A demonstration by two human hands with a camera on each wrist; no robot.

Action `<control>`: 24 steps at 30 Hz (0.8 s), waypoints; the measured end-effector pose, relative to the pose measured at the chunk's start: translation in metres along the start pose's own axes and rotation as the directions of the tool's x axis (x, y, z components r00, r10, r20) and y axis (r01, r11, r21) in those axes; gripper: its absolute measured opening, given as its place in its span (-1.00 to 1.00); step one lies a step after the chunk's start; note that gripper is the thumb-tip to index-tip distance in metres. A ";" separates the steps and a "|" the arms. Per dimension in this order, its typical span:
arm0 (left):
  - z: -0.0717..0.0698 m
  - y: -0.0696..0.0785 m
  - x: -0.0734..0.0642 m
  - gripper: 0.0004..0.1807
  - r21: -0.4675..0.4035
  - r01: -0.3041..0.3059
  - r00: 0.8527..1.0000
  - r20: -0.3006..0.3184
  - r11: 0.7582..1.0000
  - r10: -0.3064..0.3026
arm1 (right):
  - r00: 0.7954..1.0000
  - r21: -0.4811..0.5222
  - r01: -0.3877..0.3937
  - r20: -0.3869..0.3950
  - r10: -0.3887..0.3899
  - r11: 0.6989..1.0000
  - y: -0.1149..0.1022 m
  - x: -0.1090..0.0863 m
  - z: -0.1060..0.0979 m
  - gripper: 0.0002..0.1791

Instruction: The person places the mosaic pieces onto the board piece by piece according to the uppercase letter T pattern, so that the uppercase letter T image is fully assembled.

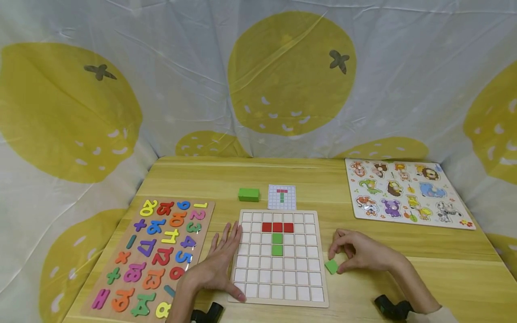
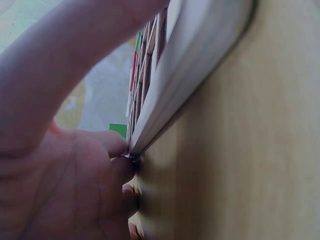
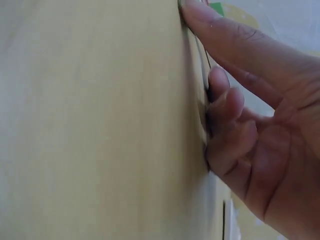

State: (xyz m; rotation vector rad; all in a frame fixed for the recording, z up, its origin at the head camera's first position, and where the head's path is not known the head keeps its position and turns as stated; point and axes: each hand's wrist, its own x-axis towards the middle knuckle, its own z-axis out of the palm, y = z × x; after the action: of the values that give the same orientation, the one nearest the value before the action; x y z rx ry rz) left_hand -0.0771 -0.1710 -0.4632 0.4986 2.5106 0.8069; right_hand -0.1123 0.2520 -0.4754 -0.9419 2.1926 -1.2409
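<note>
A wooden grid board (image 1: 258, 304) lies flat, three red tiles (image 1: 277, 227) in a row on it and two green tiles (image 1: 277, 244) below the middle one. Along the board's left edge rests my left hand (image 1: 220, 264), fingers spread, thumb at the near left corner. The left wrist view shows that thumb reaching over the board's raised rim (image 2: 172, 95). Right of the board, my right hand (image 1: 359, 251) pinches a loose green square tile (image 1: 331, 266) between thumb and index finger, low over the table. In the right wrist view the other fingers (image 3: 232, 145) curl near the tabletop.
Behind the board are a green block stack (image 1: 248, 194) and a small pattern card (image 1: 282, 197) with a red and green T. A number puzzle (image 1: 208, 215) lies at left, an animal puzzle (image 1: 379, 197) at the back right. A patterned curtain (image 1: 194, 89) closes off the back.
</note>
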 end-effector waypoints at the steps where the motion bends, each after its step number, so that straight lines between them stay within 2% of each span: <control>1: 0.000 0.000 0.000 0.82 -0.001 0.001 1.000 0.000 1.000 -0.001 | 1.000 0.015 0.005 0.005 -0.005 1.000 0.001 -0.001 -0.001 -0.75; 9: 0.000 0.000 0.000 0.81 0.001 -0.003 1.000 -0.002 1.000 0.003 | 0.998 0.117 0.033 0.050 -0.039 0.993 0.009 -0.006 -0.012 -0.76; 16: -0.001 0.000 -0.001 0.81 0.007 0.000 1.000 0.000 1.000 0.000 | 0.999 0.106 -0.024 0.046 0.020 0.994 -0.002 -0.001 -0.012 -0.76; 20: -0.001 0.000 -0.001 0.81 0.012 -0.002 1.000 0.001 1.000 0.002 | 0.996 0.069 -0.066 -0.059 0.070 0.995 -0.015 0.007 -0.006 -0.75; 22: 0.000 0.000 -0.001 0.81 0.014 -0.005 1.000 0.003 1.000 0.005 | 0.983 0.040 -0.109 -0.141 0.113 0.993 -0.024 0.014 -0.001 -0.75; 24: 0.000 0.000 0.000 0.80 0.014 -0.007 1.000 0.004 1.000 0.006 | 0.962 0.040 -0.167 -0.211 0.171 0.985 -0.035 0.022 0.008 -0.75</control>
State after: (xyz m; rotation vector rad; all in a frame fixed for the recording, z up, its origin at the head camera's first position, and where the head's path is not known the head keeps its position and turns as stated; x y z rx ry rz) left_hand -0.0767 -0.1711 -0.4633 0.5128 2.5136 0.7908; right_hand -0.1098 0.2189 -0.4502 -0.6207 2.3619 -1.3334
